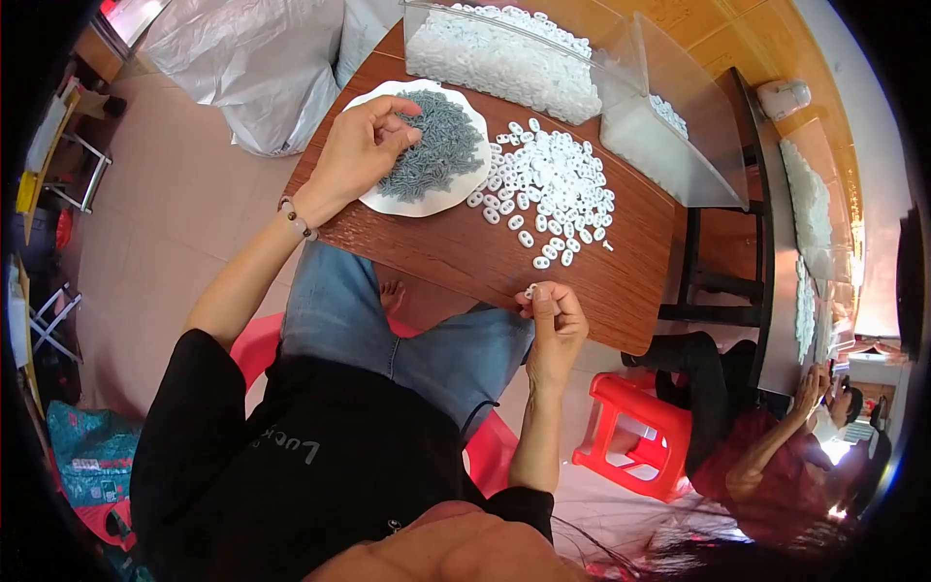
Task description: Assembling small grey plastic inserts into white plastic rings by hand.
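Note:
Over the left side of a white scalloped plate [472, 182] is my left hand [364, 147], fingers loosely curled, thumb and forefinger apart. No held piece shows between them. A heap of thin grey screw-like pieces [441, 145] fills the plate. At the table's near edge my right hand [555, 325] pinches a small white oval piece [529, 291] between thumb and fingers. To the right of the plate lies a loose pile of white oval pieces with two holes [553, 179], several spread toward me. One small pale pin-like piece [608, 245] lies right of the pile.
Clear-walled bins [504, 63] of white pieces stand along the far side of the brown table [436, 247]. A red plastic stool [635, 436] is at my right. Another person [776, 456] sits beyond it at a second table. Large pale sacks [247, 68] stand far left.

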Motion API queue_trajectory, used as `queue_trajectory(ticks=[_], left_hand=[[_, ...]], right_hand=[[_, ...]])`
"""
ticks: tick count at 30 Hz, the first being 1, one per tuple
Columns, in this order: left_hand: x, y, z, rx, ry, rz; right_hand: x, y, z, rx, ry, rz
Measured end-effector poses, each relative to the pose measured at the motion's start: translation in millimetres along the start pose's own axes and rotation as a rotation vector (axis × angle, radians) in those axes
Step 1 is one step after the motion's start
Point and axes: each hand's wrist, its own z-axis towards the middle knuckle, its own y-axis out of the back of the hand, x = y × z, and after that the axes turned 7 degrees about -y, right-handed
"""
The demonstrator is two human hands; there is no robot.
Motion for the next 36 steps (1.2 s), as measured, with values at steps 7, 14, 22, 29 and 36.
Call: queue_trajectory(ticks=[7, 14, 22, 29, 36], left_hand=[[-5.6, -8.0, -6.3, 0.048, 0.013, -0.375], [-62.9, -20.7, -32.1, -0.02, -0.201, -0.334], [-64.0, -32.1, -52.1, -0.067, -0.49, -0.18], [-60.3, -30.4, -51.1, -0.087, -0.62, -0.127], [-55.3, -32.4, -59.6, -0.114, -0.434, -0.287]], right_hand=[[8.7, -6.8, 6.7, 0.022, 0.032, -0.06], [53.0, -36.7, 33.2, 0.305, -0.031, -0.077], [50.9, -57.8, 36.3, 0.492, -0.239, 0.174], [55.5, -61.2, 35.8, 0.46, -0.237, 0.204], [56.5, -71.9, 38.6, 0.403, -0.165, 0.103]])
